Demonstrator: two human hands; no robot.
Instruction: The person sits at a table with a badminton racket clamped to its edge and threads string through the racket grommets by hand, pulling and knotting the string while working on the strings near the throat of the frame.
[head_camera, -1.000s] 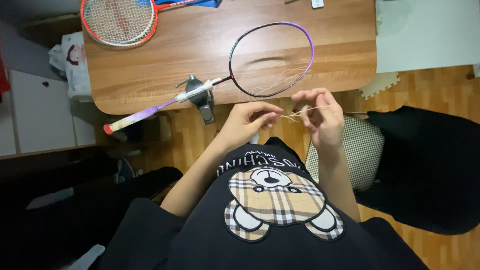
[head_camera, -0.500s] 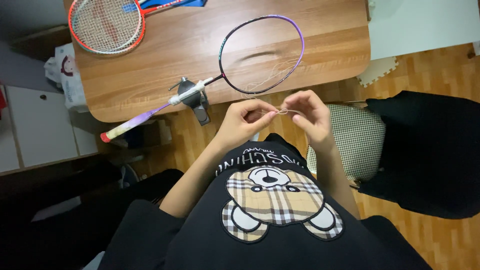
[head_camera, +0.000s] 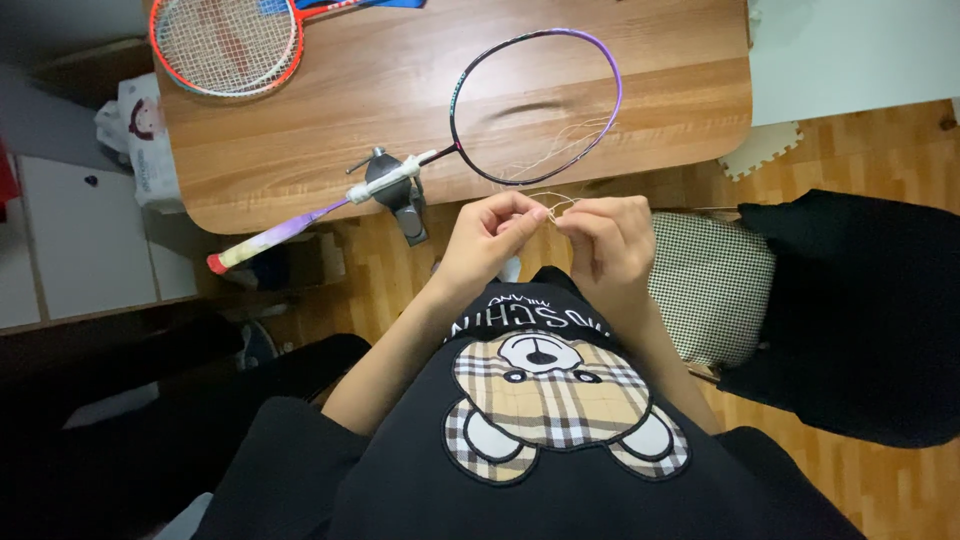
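Head view: left hand and right hand are held close together just below the surface edge, both pinched shut on a thin pale racket string. Loose string trails up into the unstrung purple badminton racket, clamped at its shaft just beyond the left hand. Risk (judgement): a slipped pinch could let the string tangle or kink. A second, orange strung racket is cut off at the top edge; the string's ends are hard to trace.

Table edge, clamp and purple racket block forward reach.
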